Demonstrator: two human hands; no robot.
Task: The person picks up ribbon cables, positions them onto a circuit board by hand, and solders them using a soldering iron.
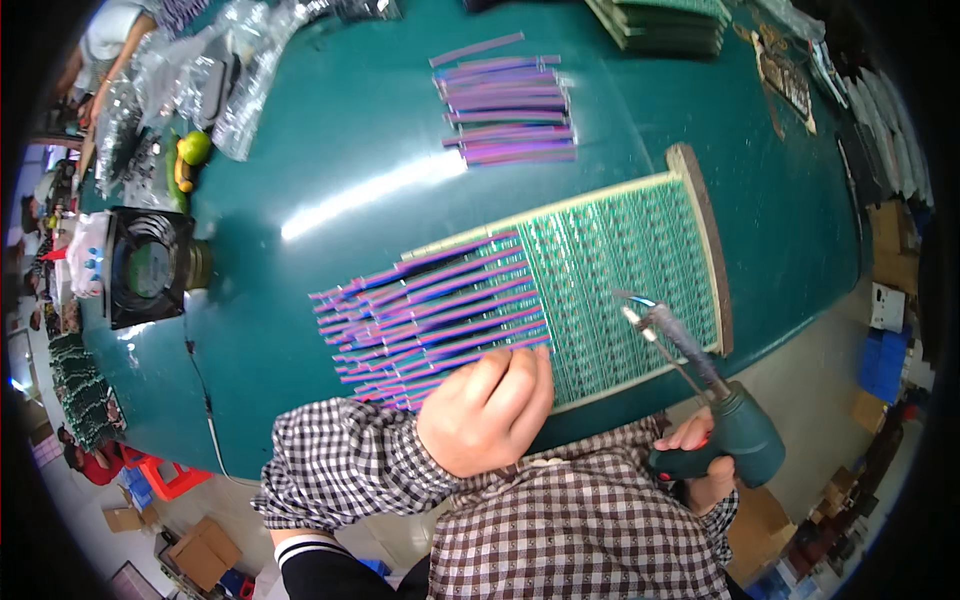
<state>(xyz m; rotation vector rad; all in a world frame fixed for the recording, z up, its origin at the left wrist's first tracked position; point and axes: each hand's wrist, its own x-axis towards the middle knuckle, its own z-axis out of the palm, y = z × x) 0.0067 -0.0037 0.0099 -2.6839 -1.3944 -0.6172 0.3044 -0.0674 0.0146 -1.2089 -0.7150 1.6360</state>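
A panel of small green circuit boards (625, 290) lies in a pale wooden frame on the table. Rows of pink, purple and blue ribbon wires (430, 310) run leftward from its left part. At the lowest of these rows, my left hand (490, 410) is closed with its fingers curled, pinching at a ribbon wire's end; its fingertips are partly hidden. My right hand (690, 440) grips the handle of a green soldering gun (748, 435). The gun's tip (632, 315) hangs over the right half of the panel, apart from my left hand.
A bundle of ribbon wires (510, 105) lies beyond the panel. Stacked green boards (665, 25) sit at the far edge. On the left are a black fan (150, 265), its cable (205, 400) and clear plastic bags (250, 80). A person's arm (120, 60) shows far left.
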